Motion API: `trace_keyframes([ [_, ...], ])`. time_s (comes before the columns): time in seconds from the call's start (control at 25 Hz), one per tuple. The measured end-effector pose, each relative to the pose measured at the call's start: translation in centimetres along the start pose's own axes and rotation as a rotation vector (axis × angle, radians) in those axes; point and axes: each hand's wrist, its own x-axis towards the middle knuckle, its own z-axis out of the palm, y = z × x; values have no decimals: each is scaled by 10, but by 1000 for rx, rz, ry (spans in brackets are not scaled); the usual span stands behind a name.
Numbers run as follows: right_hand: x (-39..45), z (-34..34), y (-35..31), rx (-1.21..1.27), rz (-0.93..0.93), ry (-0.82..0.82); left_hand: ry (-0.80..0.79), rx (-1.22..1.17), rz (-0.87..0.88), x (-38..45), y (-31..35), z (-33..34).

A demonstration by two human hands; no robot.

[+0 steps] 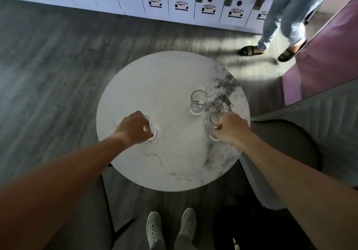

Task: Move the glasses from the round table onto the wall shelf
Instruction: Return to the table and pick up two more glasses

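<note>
Three clear glasses stand on the round white marble table [155, 86]. My left hand [133, 128] is wrapped around the left glass [152, 128], which rests on the tabletop. My right hand [232, 128] grips the right glass [214, 122] near the table's right edge, fingers around its side. The third glass [198, 102] stands free and upright a little beyond the right one, touched by neither hand. No wall shelf is in view.
White lockers [174, 3] line the far wall. A person in jeans and dark sandals [271, 44] stands at the back right beside a purple panel [325, 55]. Grey seats [290, 152] flank the table on the right. My shoes [170, 228] show below.
</note>
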Motion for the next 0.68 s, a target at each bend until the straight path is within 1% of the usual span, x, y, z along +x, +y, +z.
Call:
trace_keyframes([
  [0.08,-6,-13,2,46,-10,4,3,-9,14,-4,6,-16],
  [0.2,-20,-46,4,87,-18,49,24,5,30,-11,15,-58],
  [0.36,-58,-104,3,126,-3,182,90,-9,58,-17,27,-125],
  [0.52,-125,-149,11,209,102,351,159,47,166,-32,65,-186],
  [0.68,-206,-164,23,229,235,482,219,42,352,-57,124,-210],
])
